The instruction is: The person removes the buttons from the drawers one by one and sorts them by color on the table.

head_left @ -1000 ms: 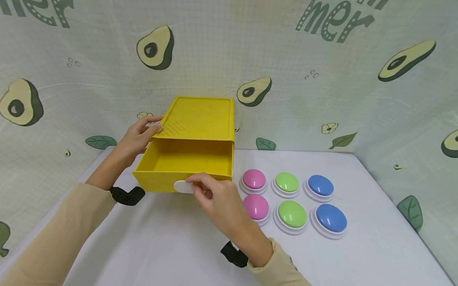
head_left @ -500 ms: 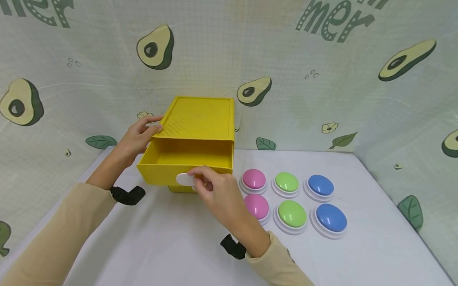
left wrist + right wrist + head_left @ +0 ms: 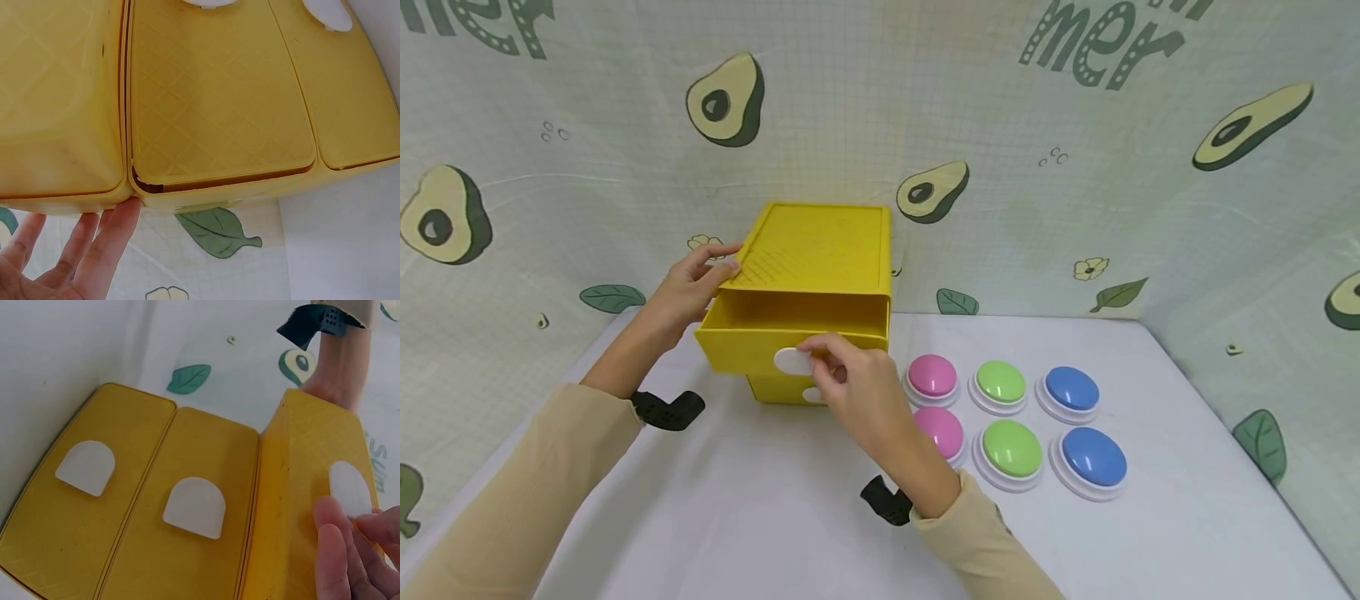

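- Yellow drawer cabinet (image 3: 811,250) is stood at the back of the white table (image 3: 760,517), with the six dome buttons just to its right: pink (image 3: 932,375), green (image 3: 1002,382) and blue (image 3: 1072,387) pairs.
- Top drawer (image 3: 790,343) is seen partly pulled out of the cabinet; the interior that shows looks empty. At least two lower drawers are closed beneath it, each with a white tab handle (image 3: 195,506).
- Handling, as judged: thin rigid plastic, light, smooth-faced, likely to slide on the table if pulled unbraced. Not fragile.
- Best hold is judged to be the white tab handle (image 3: 792,361) on the top drawer front; the casing is best braced at its top-left edge.
- Right hand (image 3: 857,392): fingers curled, the top drawer's tab pinched between fingertips (image 3: 331,540) and thumb.
- Left hand (image 3: 688,287): fingers nearly straight, laid against the cabinet's upper left edge (image 3: 134,200), nothing gripped.
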Demonstrator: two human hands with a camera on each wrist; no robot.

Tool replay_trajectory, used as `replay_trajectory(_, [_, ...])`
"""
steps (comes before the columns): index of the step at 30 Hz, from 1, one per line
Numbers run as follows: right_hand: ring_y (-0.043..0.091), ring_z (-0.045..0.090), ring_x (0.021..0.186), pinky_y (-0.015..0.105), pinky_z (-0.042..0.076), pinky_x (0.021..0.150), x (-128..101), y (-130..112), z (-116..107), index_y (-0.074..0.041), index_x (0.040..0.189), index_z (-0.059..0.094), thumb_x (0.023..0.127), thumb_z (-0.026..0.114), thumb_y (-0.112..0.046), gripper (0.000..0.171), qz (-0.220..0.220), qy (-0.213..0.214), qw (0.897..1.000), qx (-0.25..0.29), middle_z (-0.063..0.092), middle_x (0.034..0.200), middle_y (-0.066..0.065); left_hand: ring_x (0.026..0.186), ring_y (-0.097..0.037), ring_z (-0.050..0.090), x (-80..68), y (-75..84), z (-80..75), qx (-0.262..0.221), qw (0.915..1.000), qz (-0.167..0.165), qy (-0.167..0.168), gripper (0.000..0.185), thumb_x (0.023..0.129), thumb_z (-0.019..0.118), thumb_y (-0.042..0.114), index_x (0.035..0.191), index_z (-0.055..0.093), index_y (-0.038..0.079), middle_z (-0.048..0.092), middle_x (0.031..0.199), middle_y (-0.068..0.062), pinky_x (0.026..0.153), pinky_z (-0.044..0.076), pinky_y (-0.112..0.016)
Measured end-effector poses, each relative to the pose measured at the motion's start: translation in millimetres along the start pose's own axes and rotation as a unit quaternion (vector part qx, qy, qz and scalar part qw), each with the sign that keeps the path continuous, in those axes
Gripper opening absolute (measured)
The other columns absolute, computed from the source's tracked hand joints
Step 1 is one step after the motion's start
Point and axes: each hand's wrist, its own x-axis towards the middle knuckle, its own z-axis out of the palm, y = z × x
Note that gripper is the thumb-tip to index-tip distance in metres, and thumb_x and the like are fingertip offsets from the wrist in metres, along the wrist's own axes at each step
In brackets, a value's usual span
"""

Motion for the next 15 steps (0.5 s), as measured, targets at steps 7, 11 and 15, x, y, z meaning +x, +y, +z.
replay_trajectory(7, [0.008, 0.051, 0.056, 0.013, 0.042, 0.048, 8, 6, 3, -0.009, 0.1, 0.066, 0.089, 0.061, -0.008, 0.013, -0.006, 0.009, 1.0, -0.005, 0.067, 0.074, 0.003, 0.129, -0.039, 0.036, -0.7, 0.2, 0.3, 0.002, 1.0, 0.003, 0.003, 0.059, 0.095, 0.043, 0.048, 0.146, 0.027, 0.025, 0.032, 0.143, -0.022, 0.101, 0.037, -0.058])
replay_trajectory(11, [0.008, 0.051, 0.055, 0.013, 0.041, 0.048, 13, 10, 4, -0.009, 0.1, 0.066, 0.089, 0.059, -0.007, 0.013, -0.008, 0.016, 1.0, -0.006, 0.066, 0.074, 0.002, 0.127, -0.038, 0.039, -1.6, 0.4, 0.3, 0.002, 1.0, 0.001, 0.002, 0.059, 0.095, 0.042, 0.049, 0.146, 0.026, 0.026, 0.032, 0.143, -0.02, 0.099, 0.04, -0.056])
replay_trajectory(15, [0.008, 0.05, 0.056, 0.013, 0.042, 0.049, 17, 13, 5, -0.01, 0.1, 0.065, 0.089, 0.059, -0.007, 0.013, -0.006, 0.018, 1.0, -0.007, 0.064, 0.072, 0.001, 0.125, -0.036, 0.044, -1.8, 0.7, 0.5, 0.009, 1.0, 0.002, 0.002, 0.059, 0.094, 0.041, 0.05, 0.146, 0.026, 0.027, 0.034, 0.143, -0.019, 0.093, 0.049, -0.045])
